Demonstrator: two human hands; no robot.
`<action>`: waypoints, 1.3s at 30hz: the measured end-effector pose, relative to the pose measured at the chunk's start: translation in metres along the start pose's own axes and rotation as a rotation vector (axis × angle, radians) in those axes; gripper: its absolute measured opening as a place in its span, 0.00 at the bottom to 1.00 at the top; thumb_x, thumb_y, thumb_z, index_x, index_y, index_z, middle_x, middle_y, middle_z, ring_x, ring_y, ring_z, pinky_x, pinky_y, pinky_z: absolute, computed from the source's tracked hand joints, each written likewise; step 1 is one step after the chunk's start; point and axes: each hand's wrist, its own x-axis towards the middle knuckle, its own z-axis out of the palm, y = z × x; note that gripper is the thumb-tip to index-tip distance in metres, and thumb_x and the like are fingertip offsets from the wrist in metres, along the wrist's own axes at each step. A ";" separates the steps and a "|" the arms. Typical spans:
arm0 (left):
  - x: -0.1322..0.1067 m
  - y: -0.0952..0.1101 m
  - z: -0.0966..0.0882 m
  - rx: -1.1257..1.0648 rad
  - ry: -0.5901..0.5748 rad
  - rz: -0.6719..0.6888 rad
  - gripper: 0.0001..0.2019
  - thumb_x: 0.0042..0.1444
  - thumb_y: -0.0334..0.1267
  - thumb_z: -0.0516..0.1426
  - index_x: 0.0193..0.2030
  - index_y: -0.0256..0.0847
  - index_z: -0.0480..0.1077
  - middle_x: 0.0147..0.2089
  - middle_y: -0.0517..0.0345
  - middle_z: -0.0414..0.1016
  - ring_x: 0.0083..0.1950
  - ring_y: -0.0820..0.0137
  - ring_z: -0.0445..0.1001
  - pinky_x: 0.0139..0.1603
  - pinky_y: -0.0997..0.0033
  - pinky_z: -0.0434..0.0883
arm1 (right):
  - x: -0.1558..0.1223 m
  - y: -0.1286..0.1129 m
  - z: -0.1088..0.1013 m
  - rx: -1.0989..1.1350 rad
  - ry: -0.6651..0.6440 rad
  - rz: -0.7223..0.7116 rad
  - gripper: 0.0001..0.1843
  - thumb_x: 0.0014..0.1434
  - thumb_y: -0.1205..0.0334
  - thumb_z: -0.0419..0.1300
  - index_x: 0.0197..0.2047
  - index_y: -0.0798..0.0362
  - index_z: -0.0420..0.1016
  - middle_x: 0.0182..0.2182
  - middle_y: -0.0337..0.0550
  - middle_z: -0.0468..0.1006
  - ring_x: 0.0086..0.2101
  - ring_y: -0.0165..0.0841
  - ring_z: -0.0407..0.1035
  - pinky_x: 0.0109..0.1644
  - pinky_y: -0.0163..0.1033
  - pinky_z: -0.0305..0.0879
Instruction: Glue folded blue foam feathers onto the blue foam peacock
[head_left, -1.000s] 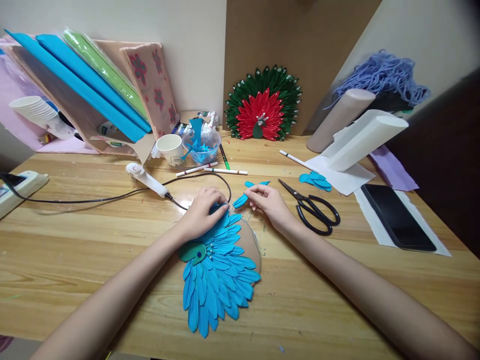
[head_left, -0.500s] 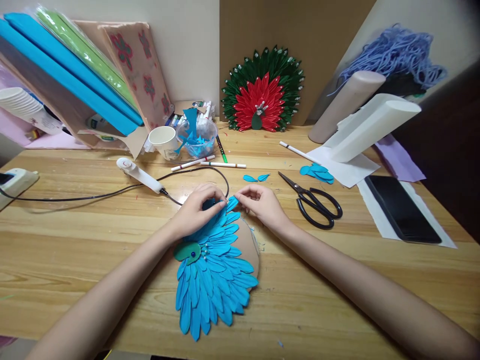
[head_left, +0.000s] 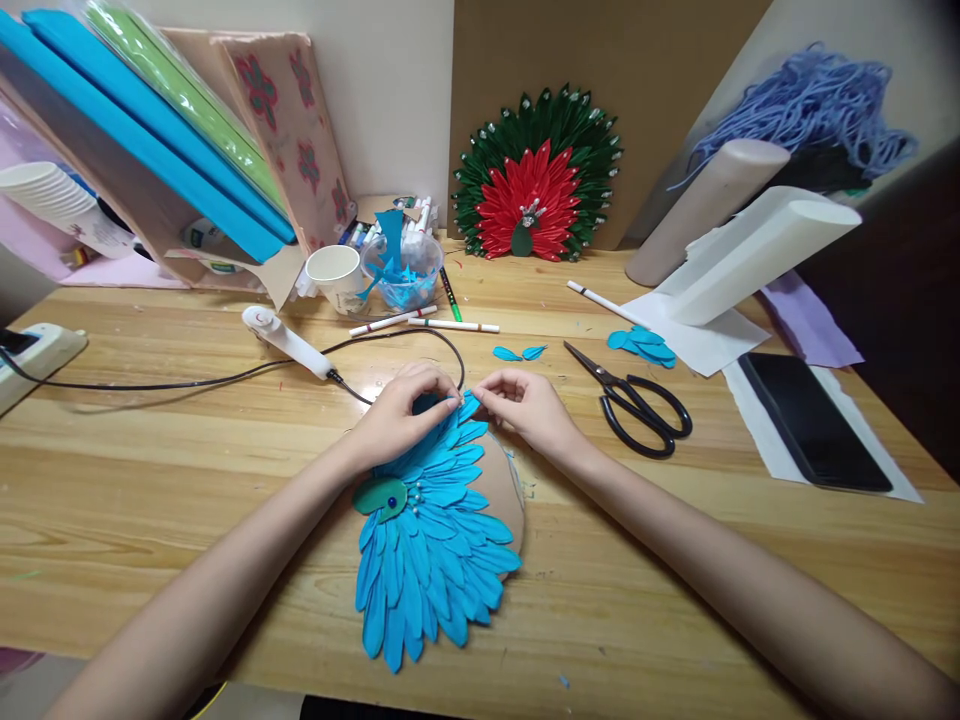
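A peacock craft [head_left: 435, 540] lies on the table, its brown card base covered with overlapping blue paper feathers. Its green body [head_left: 381, 497] carries a dark blue bead and a few small white pins. At the craft's far edge, my right hand [head_left: 529, 412] pinches the tip of a blue paper feather [head_left: 467, 408]. My left hand [head_left: 401, 415] rests over the far side of the craft, thumb and fingertips closed at that same feather. What else lies under my left fingers is hidden. Bare card shows along the craft's right side.
Black-handled scissors [head_left: 637, 400] lie right of my right hand. Two loose feathers [head_left: 517, 353] and a feather pile [head_left: 643, 346] sit beyond. A white corded glue gun [head_left: 289, 345] lies left. Behind are a paper cup [head_left: 335, 278], a scrap tub [head_left: 405, 275] and a red-green peacock [head_left: 536, 190].
The feather between my hands has turned more upright and sits closer to my left fingertips. My right hand has shifted slightly toward my left. The whole view has swung slightly.
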 end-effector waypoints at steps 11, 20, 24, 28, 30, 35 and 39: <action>-0.001 -0.001 0.001 0.000 0.009 -0.007 0.07 0.58 0.38 0.53 0.34 0.39 0.69 0.38 0.55 0.71 0.43 0.67 0.68 0.48 0.64 0.64 | -0.001 0.009 -0.005 -0.050 -0.065 -0.112 0.13 0.48 0.54 0.65 0.30 0.55 0.72 0.25 0.38 0.73 0.26 0.27 0.69 0.33 0.35 0.68; -0.001 -0.001 0.002 0.013 0.015 -0.009 0.08 0.58 0.40 0.53 0.34 0.38 0.69 0.37 0.55 0.71 0.42 0.67 0.68 0.47 0.64 0.64 | -0.001 0.011 -0.002 -0.090 -0.053 -0.150 0.14 0.50 0.52 0.64 0.31 0.55 0.72 0.26 0.39 0.74 0.27 0.28 0.68 0.32 0.35 0.66; -0.001 -0.001 0.002 0.021 0.019 -0.007 0.08 0.58 0.40 0.53 0.35 0.38 0.69 0.37 0.55 0.71 0.42 0.67 0.68 0.48 0.64 0.64 | -0.001 0.015 0.001 -0.085 -0.030 -0.162 0.13 0.51 0.53 0.64 0.31 0.55 0.72 0.26 0.39 0.74 0.26 0.27 0.67 0.32 0.35 0.65; -0.001 -0.002 0.003 0.025 0.013 0.000 0.08 0.58 0.40 0.53 0.35 0.38 0.69 0.37 0.55 0.71 0.42 0.67 0.67 0.48 0.64 0.64 | -0.004 0.018 0.003 -0.119 -0.026 -0.187 0.13 0.52 0.53 0.63 0.32 0.55 0.73 0.27 0.40 0.74 0.28 0.28 0.67 0.33 0.35 0.65; -0.001 -0.002 0.003 0.028 0.015 -0.001 0.08 0.58 0.40 0.53 0.35 0.38 0.69 0.37 0.55 0.71 0.42 0.67 0.67 0.47 0.64 0.64 | -0.005 0.018 0.004 -0.140 -0.017 -0.197 0.13 0.52 0.53 0.63 0.32 0.55 0.73 0.28 0.41 0.75 0.29 0.29 0.68 0.34 0.35 0.65; -0.001 -0.001 0.003 0.038 0.017 -0.010 0.08 0.58 0.40 0.52 0.34 0.39 0.68 0.37 0.55 0.71 0.42 0.66 0.68 0.47 0.64 0.64 | -0.006 0.017 0.005 -0.143 0.012 -0.161 0.14 0.49 0.52 0.64 0.31 0.55 0.73 0.29 0.42 0.76 0.29 0.30 0.69 0.34 0.36 0.66; -0.001 0.000 0.004 0.042 0.026 -0.013 0.08 0.59 0.40 0.52 0.34 0.39 0.68 0.37 0.55 0.71 0.42 0.67 0.67 0.47 0.64 0.64 | -0.009 0.015 0.007 -0.169 0.088 -0.162 0.14 0.50 0.52 0.64 0.32 0.55 0.74 0.29 0.43 0.77 0.30 0.31 0.70 0.35 0.37 0.67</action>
